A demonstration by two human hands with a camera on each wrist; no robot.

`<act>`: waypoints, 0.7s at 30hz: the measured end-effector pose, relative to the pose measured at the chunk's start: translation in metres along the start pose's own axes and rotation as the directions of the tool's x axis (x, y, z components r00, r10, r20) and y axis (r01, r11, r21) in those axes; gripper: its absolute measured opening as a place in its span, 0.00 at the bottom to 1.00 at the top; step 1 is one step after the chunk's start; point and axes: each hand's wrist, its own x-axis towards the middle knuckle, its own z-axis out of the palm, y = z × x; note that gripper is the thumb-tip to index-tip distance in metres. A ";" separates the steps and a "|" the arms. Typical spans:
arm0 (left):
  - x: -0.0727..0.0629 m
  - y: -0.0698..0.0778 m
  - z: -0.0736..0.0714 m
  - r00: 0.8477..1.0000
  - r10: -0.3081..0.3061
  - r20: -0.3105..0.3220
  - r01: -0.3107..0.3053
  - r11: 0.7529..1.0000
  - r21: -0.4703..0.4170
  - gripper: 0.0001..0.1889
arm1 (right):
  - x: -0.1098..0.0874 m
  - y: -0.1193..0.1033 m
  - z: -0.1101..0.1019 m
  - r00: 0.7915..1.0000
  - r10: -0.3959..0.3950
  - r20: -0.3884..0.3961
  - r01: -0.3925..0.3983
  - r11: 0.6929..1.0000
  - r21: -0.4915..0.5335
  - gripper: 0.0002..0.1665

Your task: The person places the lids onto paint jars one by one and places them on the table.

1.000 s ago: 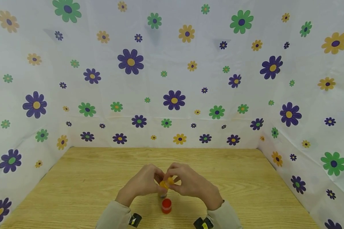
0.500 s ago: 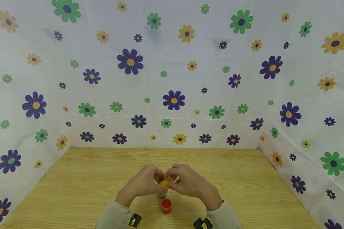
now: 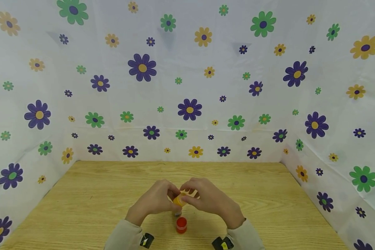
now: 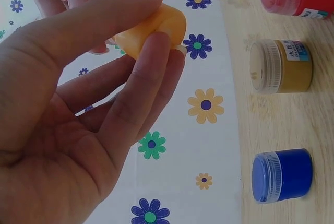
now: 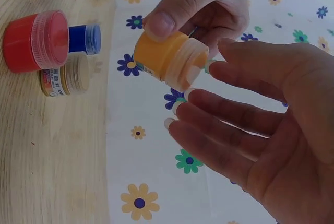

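Observation:
My left hand (image 3: 154, 198) grips a small orange-yellow paint jar (image 5: 156, 57) by its body, tilted and held up over the table. The jar's translucent screw lid (image 5: 189, 65) points towards my right hand (image 3: 210, 201). In the right wrist view, the right hand's fingers (image 5: 224, 114) are loosely spread around the lid's end, with a gap between most of them and the lid. The left wrist view shows the jar's base (image 4: 156, 28) between the left thumb and fingers.
Upright on the wooden table (image 3: 112, 222) stand a red paint jar (image 3: 181, 225), a gold-brown one (image 4: 296, 70) and a blue one (image 4: 295, 174). From the head view, the left hand mostly hides the latter two. White flower-print cloth (image 3: 162, 86) encloses the back and sides.
The right fingers have loosened from around the lid and spread apart, the hand shifting slightly right. My left hand keeps its grip on the jar in the same place.

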 end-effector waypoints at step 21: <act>0.000 -0.001 -0.001 1.000 0.020 0.012 -0.020 1.000 -0.008 0.15 | 0.001 -0.001 0.002 0.995 -0.097 -0.002 0.097 0.995 -0.011 0.12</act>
